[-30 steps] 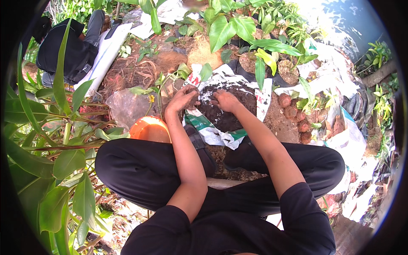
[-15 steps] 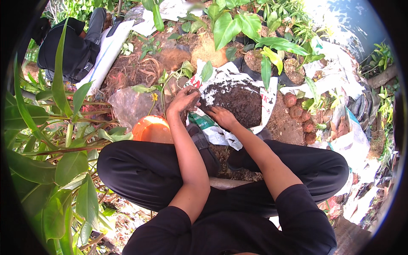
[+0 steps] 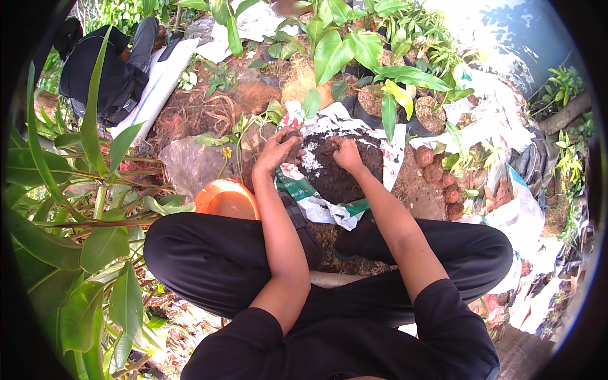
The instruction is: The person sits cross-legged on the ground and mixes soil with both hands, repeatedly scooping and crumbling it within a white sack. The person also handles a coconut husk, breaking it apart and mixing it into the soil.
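Observation:
On an opened white plastic sack (image 3: 394, 155) with green and red print lies a heap of dark soil (image 3: 354, 176). My left hand (image 3: 276, 152) is at the sack's left edge, its fingers curled round a dark, soil-coloured lump (image 3: 292, 138). Just above that hand stands a green leaf (image 3: 311, 103); whether it grows from the lump I cannot tell. Over the upper part of the heap is my right hand (image 3: 346, 156), with its fingers drawn together on a pinch of soil. The fingertips of both hands are partly hidden.
An orange basin (image 3: 227, 199) stands beside my left knee. Broad-leaved plants (image 3: 104, 253) crowd the left side. Potted plants (image 3: 430, 114) and several reddish-brown round clumps (image 3: 433, 173) lie beyond and right of the sack. At far left sits another person (image 3: 98, 73) in dark clothes.
My right hand has moved up and right from the near left edge of the soil heap, and its fingers have closed. My left hand has stayed nearly in place.

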